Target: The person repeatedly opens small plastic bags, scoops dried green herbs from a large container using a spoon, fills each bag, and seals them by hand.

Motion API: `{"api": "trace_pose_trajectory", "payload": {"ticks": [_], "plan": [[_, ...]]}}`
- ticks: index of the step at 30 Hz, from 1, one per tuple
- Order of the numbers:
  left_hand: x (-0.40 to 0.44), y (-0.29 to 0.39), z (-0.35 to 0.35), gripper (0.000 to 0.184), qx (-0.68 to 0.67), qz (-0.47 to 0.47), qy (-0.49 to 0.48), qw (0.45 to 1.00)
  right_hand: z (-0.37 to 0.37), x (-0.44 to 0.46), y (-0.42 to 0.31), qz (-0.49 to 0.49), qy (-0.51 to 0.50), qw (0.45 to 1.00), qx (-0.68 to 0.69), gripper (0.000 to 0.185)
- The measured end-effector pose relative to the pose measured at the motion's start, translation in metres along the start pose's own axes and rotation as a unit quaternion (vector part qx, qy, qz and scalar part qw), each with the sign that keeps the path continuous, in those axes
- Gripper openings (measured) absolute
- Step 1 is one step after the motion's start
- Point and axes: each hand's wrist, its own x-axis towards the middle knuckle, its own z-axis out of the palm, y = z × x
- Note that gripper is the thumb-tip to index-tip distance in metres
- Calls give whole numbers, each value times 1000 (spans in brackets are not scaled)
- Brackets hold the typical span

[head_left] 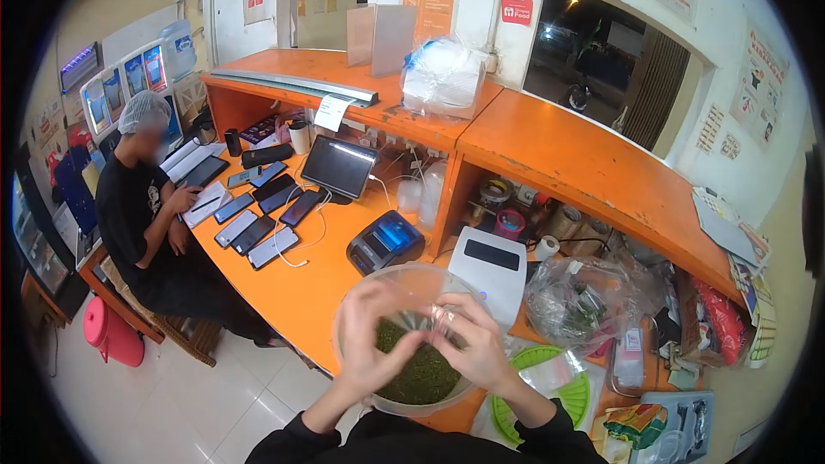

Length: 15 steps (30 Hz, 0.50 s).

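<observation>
Both hands are over a large translucent tub [468, 391] that holds a chopped dark green, herb-like material [421, 382]. Between my fingers is a small clear plastic bag [419, 320], thin and shiny, partly hidden by the hands. My right hand [471, 344] pinches it between thumb and fingers. My left hand [371, 344] also closes on the bag with its thumb, its upper fingers smeared by motion. To the right of the tub, more small clear bags [554, 371] lie on a round bright green lid or tray [520, 417].
A card terminal [385, 241], a white printer-like device [488, 271] and several phones [273, 247] lie beyond the tub. A person [142, 206] in a hairnet sits at the left, writing on paper. A large clear bag [580, 301] and a grey cutlery tray [679, 421] are at the right.
</observation>
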Motion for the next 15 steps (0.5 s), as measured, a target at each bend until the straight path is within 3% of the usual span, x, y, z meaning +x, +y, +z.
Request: {"api": "trace_pose_trajectory", "payload": {"ticks": [1, 3, 4, 7, 8, 11, 13, 15], "plan": [[0, -8, 1, 49, -135, -85, -1, 987, -7, 3, -3, 28, -29, 998, 49, 36], [0, -19, 1, 60, -391, -249, -6, 886, -14, 5, 1, 31, -67, 994, 78, 33], [5, -18, -11, 66, -459, -325, -99, 821, -15, 5, 4, 32, -86, 991, 93, 32], [0, -36, -20, 61, -441, -364, -102, 814, -11, 2, 22, 43, -62, 987, 141, 27], [-4, -43, -15, 63, -428, -330, -41, 840, -11, 3, 22, 51, -63, 987, 140, 25], [-1, -39, -13, 66, -215, -163, 22, 962, -13, 11, 16, 80, -88, 986, 120, 22], [12, -11, -20, 67, -61, -30, -91, 994, -15, 18, 2, 102, -136, 982, 80, 20], [17, 4, -23, 66, 96, 78, -217, 968, -8, 21, 2, 66, -147, 986, 36, 20]]}}
